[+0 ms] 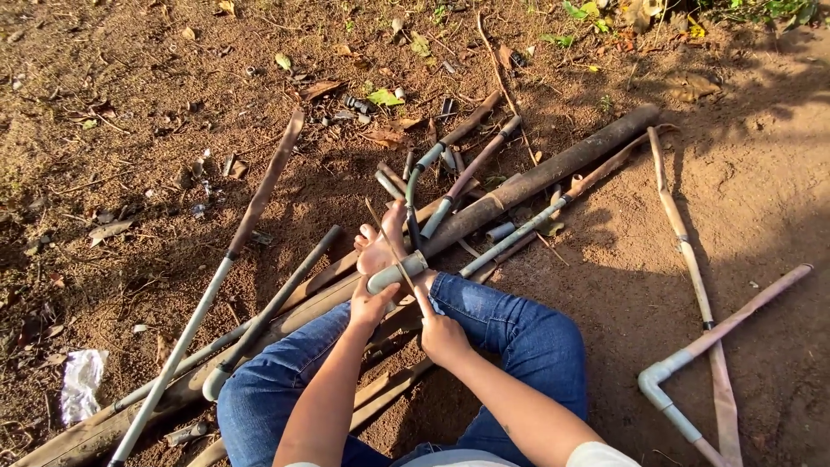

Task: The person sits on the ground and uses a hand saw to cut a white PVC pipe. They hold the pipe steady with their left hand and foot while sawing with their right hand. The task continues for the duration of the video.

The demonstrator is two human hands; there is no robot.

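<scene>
A: What's nearest the camera?

B: The person sits on bare dirt in blue jeans (519, 333), knees bent and spread. Both forearms reach forward between the legs, elbows low, wrists close together.

A: And the hands?

B: The left hand (372, 304) is wrapped around the near end of a short grey pipe (396, 274), fingers curled over it, so it is clamped on the pipe. The right hand (443, 333) sits just beside it, a little nearer the body, pinching a thin stick (413, 290) that rises up across the pipe's fitting. That hand is closed on the stick. The two hands are close but not touching, as far as I can tell.

A: Where does the pipe lie?

B: Just above the left knee, tilted, its far end with a wider collar. A bare foot (380, 242) rests right behind it, toes up against the heap.

A: What is the heap?

B: Long grey pipes and brown, dirt-coated ones crossing each other. A thick dark pipe (553, 169) runs diagonally up to the right. A long grey pipe (186, 342) slants down to the left.

A: Any packaging?

B: A crumpled whitish plastic wrapper (80, 382) lies low at the left, well apart from the hands. I can't tell whether it carries print.

A: Further out?

B: At the right, a grey elbow pipe (670, 380) lies on the soil. Dry leaves (385, 98) and small pipe bits are scattered beyond the heap.
</scene>
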